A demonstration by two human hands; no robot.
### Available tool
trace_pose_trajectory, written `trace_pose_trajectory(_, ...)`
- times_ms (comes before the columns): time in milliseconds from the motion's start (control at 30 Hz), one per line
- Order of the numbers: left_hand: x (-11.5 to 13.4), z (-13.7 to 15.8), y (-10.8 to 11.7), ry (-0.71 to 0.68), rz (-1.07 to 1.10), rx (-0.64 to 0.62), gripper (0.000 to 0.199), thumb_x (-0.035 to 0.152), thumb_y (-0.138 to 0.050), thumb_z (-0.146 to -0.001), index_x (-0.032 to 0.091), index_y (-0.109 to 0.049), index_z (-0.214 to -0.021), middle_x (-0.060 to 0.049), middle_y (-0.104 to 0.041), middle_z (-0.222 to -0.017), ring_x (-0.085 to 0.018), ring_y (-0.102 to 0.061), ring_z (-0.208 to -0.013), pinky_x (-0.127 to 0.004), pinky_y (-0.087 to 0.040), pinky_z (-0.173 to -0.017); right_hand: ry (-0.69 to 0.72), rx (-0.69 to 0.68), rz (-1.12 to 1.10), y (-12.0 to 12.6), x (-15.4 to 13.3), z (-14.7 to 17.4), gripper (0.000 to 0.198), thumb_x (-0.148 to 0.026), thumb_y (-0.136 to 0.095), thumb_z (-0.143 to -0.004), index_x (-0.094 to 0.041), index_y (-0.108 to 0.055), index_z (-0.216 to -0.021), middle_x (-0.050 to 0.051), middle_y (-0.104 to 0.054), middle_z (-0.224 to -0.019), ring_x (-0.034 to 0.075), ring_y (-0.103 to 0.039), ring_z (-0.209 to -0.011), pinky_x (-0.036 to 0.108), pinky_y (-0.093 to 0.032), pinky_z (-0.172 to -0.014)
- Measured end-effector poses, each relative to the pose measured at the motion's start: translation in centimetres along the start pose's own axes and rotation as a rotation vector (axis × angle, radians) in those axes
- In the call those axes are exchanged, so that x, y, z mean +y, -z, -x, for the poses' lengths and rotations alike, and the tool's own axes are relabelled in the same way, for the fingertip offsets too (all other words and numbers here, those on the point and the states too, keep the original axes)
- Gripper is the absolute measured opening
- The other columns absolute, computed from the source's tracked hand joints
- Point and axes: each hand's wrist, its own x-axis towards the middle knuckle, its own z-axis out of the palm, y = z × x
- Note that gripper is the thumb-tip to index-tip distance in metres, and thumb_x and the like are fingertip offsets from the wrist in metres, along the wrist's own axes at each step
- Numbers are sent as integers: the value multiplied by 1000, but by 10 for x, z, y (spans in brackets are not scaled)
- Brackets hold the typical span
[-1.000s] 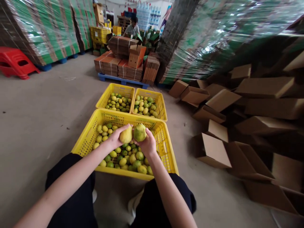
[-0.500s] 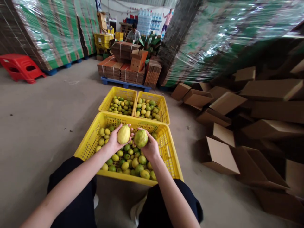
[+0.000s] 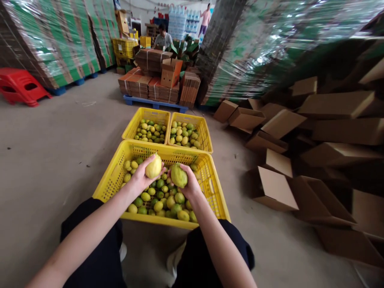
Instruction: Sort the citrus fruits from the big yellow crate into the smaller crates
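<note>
My left hand (image 3: pixel 142 176) is closed round a pale yellow lemon (image 3: pixel 153 167). In my right hand (image 3: pixel 189 183) sits a greener, yellow-green lemon (image 3: pixel 179 176), the fingers wrapped about its side. Both hands are held side by side, a little apart, above a large yellow plastic crate (image 3: pixel 220 202). Loose green and yellow lemons (image 3: pixel 159 207) cover the bottom of that crate; my hands and forearms hide some of them.
Two smaller yellow crates (image 3: pixel 146 111) of lemons stand just beyond. Empty cardboard boxes (image 3: pixel 277 186) lie heaped at right. A blue pallet (image 3: pixel 154 104) carries flattened cartons; a person (image 3: pixel 163 39) is behind it. A red stool (image 3: pixel 22 86) stands at left.
The right hand has turned the greener lemon, so another side of it shows. My left hand has shifted slightly left and up with the yellow lemon. The camera view has moved a little.
</note>
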Motion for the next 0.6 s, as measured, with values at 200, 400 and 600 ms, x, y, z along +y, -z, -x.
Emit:
trace_pose_trajectory(200, 9, 1, -1, 7, 11, -80, 25, 31, -55, -91, 10, -66, -101, -10, -72, -81, -18, -70, -67, -31, -62, -65, 45, 119, -91, -1, -4, -3, 19, -35, -66, -70, -18, -70, -79, 4, -71, -71, 18, -64, -61, 25, -47, -39)
trace_pose_trajectory(400, 12, -1, 3, 61, -30, -48, 33, 33, -49, -92, 9, -64, -109, -11, -72, -76, -21, -70, -63, -34, -61, -61, -34, 74, -139, 7, -9, -2, 23, -39, -68, -69, -17, -69, -76, 5, -68, -65, 18, -61, -54, 23, -40, -33)
trace_pose_trajectory(600, 10, -6, 5, 166, 53, -71, 37, 17, -38, -93, 7, -57, -123, -13, -74, -86, -21, -73, -75, -36, -62, -70, -171, 94, -125, 6, -2, -3, 21, -37, -62, -70, -18, -69, -73, 8, -71, -65, 23, -67, -61, 30, -51, -42)
